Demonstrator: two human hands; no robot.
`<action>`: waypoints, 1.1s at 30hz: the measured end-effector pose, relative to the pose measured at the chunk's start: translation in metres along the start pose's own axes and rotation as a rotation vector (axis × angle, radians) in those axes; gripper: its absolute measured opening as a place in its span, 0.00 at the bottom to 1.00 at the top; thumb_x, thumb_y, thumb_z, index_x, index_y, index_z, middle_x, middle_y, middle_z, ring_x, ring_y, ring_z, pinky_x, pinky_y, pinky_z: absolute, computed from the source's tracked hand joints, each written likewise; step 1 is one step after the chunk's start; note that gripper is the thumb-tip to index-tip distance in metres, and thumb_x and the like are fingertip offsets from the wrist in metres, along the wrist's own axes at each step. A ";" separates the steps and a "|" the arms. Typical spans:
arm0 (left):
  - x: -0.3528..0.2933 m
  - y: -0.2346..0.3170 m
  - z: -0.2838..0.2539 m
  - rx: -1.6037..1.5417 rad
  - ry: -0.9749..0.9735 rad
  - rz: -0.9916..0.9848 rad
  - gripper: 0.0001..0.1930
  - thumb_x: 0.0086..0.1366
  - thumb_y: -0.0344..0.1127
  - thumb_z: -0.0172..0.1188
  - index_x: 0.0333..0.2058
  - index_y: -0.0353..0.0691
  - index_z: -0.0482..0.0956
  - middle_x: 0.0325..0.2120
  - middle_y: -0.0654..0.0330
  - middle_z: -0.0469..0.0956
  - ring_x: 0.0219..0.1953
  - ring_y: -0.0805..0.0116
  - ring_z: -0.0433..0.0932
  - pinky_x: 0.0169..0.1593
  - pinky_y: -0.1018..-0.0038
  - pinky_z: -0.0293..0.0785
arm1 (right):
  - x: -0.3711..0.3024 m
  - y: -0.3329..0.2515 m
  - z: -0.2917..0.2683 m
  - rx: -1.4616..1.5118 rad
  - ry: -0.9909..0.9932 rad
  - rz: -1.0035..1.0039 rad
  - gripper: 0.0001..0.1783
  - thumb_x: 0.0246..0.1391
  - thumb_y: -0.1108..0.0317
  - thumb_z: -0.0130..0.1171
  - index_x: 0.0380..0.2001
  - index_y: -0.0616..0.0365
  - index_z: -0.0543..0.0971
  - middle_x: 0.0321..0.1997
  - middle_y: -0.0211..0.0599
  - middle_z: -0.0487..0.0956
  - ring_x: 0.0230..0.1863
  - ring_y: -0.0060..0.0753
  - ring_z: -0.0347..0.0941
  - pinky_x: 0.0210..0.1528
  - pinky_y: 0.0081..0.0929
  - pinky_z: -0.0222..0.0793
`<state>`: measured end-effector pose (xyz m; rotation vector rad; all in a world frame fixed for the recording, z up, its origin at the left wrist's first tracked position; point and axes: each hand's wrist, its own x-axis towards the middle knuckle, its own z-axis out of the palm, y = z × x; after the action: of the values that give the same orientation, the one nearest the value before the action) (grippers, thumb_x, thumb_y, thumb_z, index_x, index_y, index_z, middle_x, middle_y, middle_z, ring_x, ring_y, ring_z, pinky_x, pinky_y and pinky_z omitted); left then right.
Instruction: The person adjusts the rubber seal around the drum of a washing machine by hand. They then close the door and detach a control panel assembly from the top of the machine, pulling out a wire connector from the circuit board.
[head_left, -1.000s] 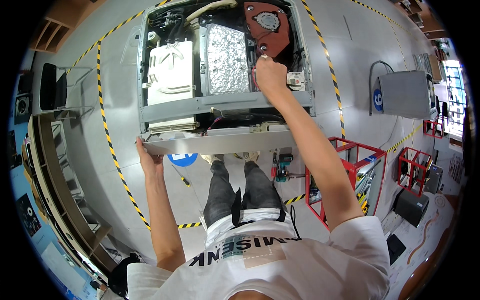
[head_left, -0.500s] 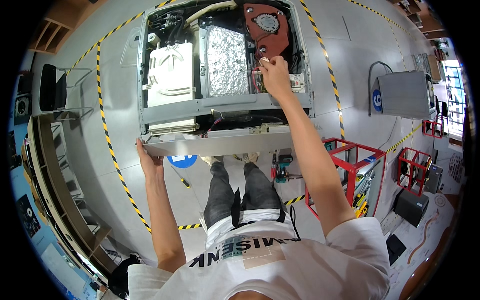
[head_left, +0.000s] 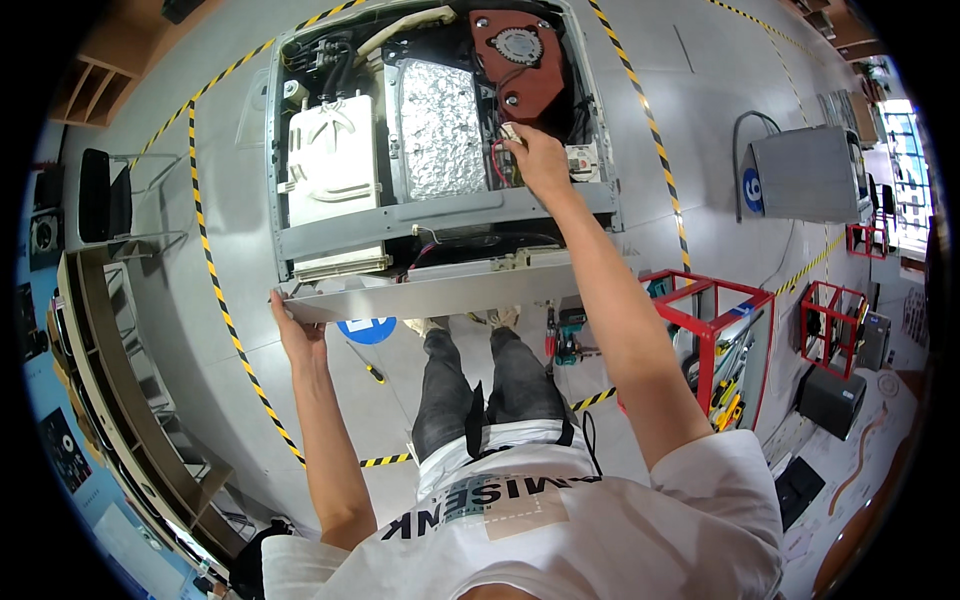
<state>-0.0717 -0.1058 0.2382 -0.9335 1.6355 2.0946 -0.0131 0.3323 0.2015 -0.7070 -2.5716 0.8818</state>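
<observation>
In front of me stands an open-topped appliance, apparently a washing machine, with a grey metal frame [head_left: 400,214]. My left hand [head_left: 301,333] is closed around the left end of a long, light grey front panel [head_left: 430,299], which sits apart from the frame on my side. Inside the right part of the casing, my right hand [head_left: 540,160] pinches a small white connector [head_left: 511,131]. A red wire [head_left: 495,160] runs down beside it. Just beyond that hand is a red-brown plate [head_left: 540,85] with a toothed grey disc. My right forearm hides the panel's right end.
A white plastic box [head_left: 330,160] and a foil-covered block [head_left: 437,130] fill the casing's left and middle. On the floor lie a screwdriver [head_left: 374,372] and a green cordless drill [head_left: 568,340]. A red tool rack [head_left: 700,325] stands at right.
My right hand has drawn slightly toward me with the white connector, uncovering more of the red-brown plate's lower end. The left hand keeps its hold on the panel. The whole view has shifted a little.
</observation>
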 end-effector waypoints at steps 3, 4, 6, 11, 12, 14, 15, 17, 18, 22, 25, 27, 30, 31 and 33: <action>0.001 0.001 -0.002 0.007 0.002 -0.001 0.33 0.61 0.64 0.55 0.54 0.48 0.61 0.52 0.56 0.69 0.49 0.58 0.75 0.48 0.67 0.69 | 0.001 -0.001 -0.005 -0.071 -0.085 -0.010 0.19 0.52 0.60 0.63 0.46 0.55 0.76 0.36 0.45 0.80 0.42 0.53 0.74 0.44 0.44 0.68; 0.001 0.001 -0.004 0.010 0.005 -0.004 0.33 0.61 0.64 0.55 0.54 0.48 0.61 0.52 0.56 0.69 0.50 0.58 0.75 0.49 0.67 0.69 | 0.004 -0.003 -0.008 -0.134 -0.113 -0.007 0.20 0.51 0.59 0.64 0.45 0.55 0.77 0.37 0.44 0.79 0.42 0.52 0.74 0.45 0.42 0.67; 0.004 -0.001 -0.003 0.006 -0.003 0.001 0.35 0.60 0.66 0.54 0.56 0.48 0.60 0.54 0.54 0.67 0.51 0.57 0.73 0.52 0.65 0.66 | 0.007 -0.002 -0.013 -0.122 -0.115 0.076 0.21 0.49 0.57 0.65 0.44 0.55 0.77 0.38 0.43 0.78 0.43 0.49 0.73 0.47 0.40 0.66; 0.007 -0.002 -0.003 0.011 -0.008 -0.012 0.35 0.59 0.67 0.54 0.55 0.49 0.62 0.54 0.56 0.68 0.53 0.59 0.71 0.54 0.64 0.65 | 0.012 0.010 -0.001 -0.064 -0.066 0.387 0.28 0.45 0.48 0.67 0.41 0.59 0.74 0.45 0.45 0.72 0.49 0.47 0.68 0.53 0.40 0.64; 0.007 -0.002 -0.004 0.011 0.004 -0.009 0.34 0.59 0.66 0.55 0.55 0.49 0.63 0.53 0.56 0.68 0.53 0.59 0.71 0.54 0.64 0.65 | 0.014 0.003 0.000 -0.138 -0.068 0.392 0.29 0.45 0.46 0.66 0.41 0.59 0.74 0.46 0.46 0.72 0.50 0.48 0.68 0.53 0.40 0.64; 0.008 -0.002 -0.005 0.002 0.010 -0.014 0.33 0.59 0.66 0.55 0.54 0.50 0.65 0.53 0.57 0.69 0.53 0.60 0.70 0.54 0.64 0.66 | 0.018 -0.009 -0.002 -0.291 -0.070 0.398 0.30 0.47 0.43 0.64 0.40 0.59 0.74 0.48 0.49 0.71 0.51 0.50 0.68 0.54 0.40 0.64; 0.010 -0.002 -0.006 -0.008 0.005 -0.022 0.33 0.59 0.66 0.55 0.53 0.50 0.65 0.53 0.57 0.69 0.53 0.60 0.70 0.54 0.65 0.66 | 0.019 -0.007 -0.004 -0.208 -0.113 0.433 0.31 0.47 0.41 0.63 0.40 0.59 0.74 0.48 0.49 0.71 0.51 0.50 0.68 0.54 0.40 0.65; 0.014 -0.002 -0.007 -0.023 0.002 -0.041 0.32 0.59 0.66 0.55 0.54 0.51 0.65 0.52 0.58 0.69 0.53 0.62 0.70 0.53 0.65 0.67 | 0.023 0.000 -0.004 -0.040 -0.200 0.495 0.32 0.49 0.39 0.60 0.41 0.60 0.74 0.48 0.50 0.71 0.51 0.51 0.69 0.53 0.41 0.65; 0.016 -0.002 -0.007 -0.028 0.003 -0.051 0.32 0.60 0.65 0.55 0.55 0.52 0.65 0.52 0.59 0.69 0.52 0.62 0.70 0.52 0.65 0.67 | 0.022 0.007 -0.008 0.034 -0.251 0.502 0.32 0.50 0.40 0.59 0.42 0.61 0.75 0.48 0.50 0.71 0.48 0.51 0.71 0.51 0.41 0.66; 0.020 0.000 -0.008 -0.039 -0.018 -0.071 0.31 0.60 0.65 0.55 0.55 0.53 0.66 0.51 0.61 0.70 0.52 0.65 0.70 0.51 0.67 0.68 | 0.006 0.023 -0.023 0.112 -0.075 0.379 0.30 0.52 0.42 0.59 0.43 0.61 0.75 0.46 0.50 0.72 0.46 0.50 0.71 0.49 0.39 0.67; 0.018 0.002 -0.006 -0.041 0.017 -0.053 0.29 0.61 0.63 0.55 0.52 0.49 0.69 0.54 0.57 0.69 0.53 0.61 0.70 0.51 0.66 0.71 | -0.010 0.018 -0.051 0.182 -0.005 0.357 0.21 0.52 0.54 0.62 0.41 0.59 0.77 0.44 0.47 0.72 0.46 0.48 0.71 0.49 0.37 0.67; 0.022 0.004 -0.003 -0.015 -0.050 -0.069 0.31 0.62 0.64 0.54 0.55 0.49 0.68 0.56 0.57 0.68 0.54 0.60 0.70 0.52 0.64 0.71 | -0.030 0.033 -0.070 0.064 0.137 0.265 0.18 0.52 0.57 0.62 0.42 0.57 0.77 0.43 0.46 0.72 0.46 0.46 0.70 0.49 0.37 0.67; 0.021 0.012 0.006 0.024 -0.097 -0.071 0.32 0.63 0.64 0.52 0.57 0.49 0.67 0.57 0.56 0.67 0.56 0.59 0.69 0.55 0.62 0.71 | -0.065 0.034 -0.104 -0.041 0.304 0.296 0.17 0.52 0.61 0.62 0.42 0.58 0.77 0.43 0.45 0.73 0.47 0.44 0.70 0.50 0.35 0.66; 0.019 0.017 0.012 0.039 -0.102 -0.071 0.32 0.63 0.64 0.51 0.58 0.48 0.67 0.57 0.56 0.67 0.56 0.58 0.69 0.56 0.61 0.70 | -0.079 0.046 -0.110 -0.079 0.363 0.306 0.17 0.52 0.61 0.62 0.43 0.59 0.76 0.43 0.45 0.73 0.47 0.43 0.70 0.50 0.35 0.66; 0.014 0.021 0.025 0.092 -0.047 -0.076 0.32 0.65 0.64 0.48 0.57 0.46 0.67 0.53 0.54 0.71 0.54 0.58 0.72 0.56 0.60 0.71 | -0.114 0.078 -0.126 -0.042 0.431 0.414 0.18 0.54 0.61 0.61 0.44 0.61 0.76 0.45 0.45 0.73 0.47 0.41 0.70 0.51 0.34 0.66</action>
<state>-0.1025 -0.0900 0.2480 -0.8953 1.6317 1.9585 0.1649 0.3828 0.2295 -1.3133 -2.0987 0.6919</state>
